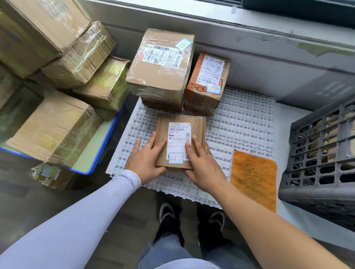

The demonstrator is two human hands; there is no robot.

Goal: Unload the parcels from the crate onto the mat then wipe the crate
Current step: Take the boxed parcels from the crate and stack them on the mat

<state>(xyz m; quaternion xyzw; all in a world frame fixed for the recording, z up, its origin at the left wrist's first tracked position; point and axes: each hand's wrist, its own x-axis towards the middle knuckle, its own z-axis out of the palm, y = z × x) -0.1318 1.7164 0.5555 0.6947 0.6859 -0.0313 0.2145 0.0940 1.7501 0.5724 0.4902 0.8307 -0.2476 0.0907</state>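
White plastic grid mat [244, 117] held a flat brown cardboard parcel [179, 142]; left hand [146, 160] and right hand [203, 166] lay flat on it, gripping nothing. It looked light and stiff; lift by edges.

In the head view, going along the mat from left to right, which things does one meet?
Left hand → flat brown parcel → right hand → orange cloth → grey crate, standing just past the mat.

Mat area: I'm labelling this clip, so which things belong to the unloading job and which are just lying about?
Job:
flat parcel under both hands
left hand
right hand
two boxes
white mat
grey crate
orange cloth

Lying about:
stacked cartons
blue tray
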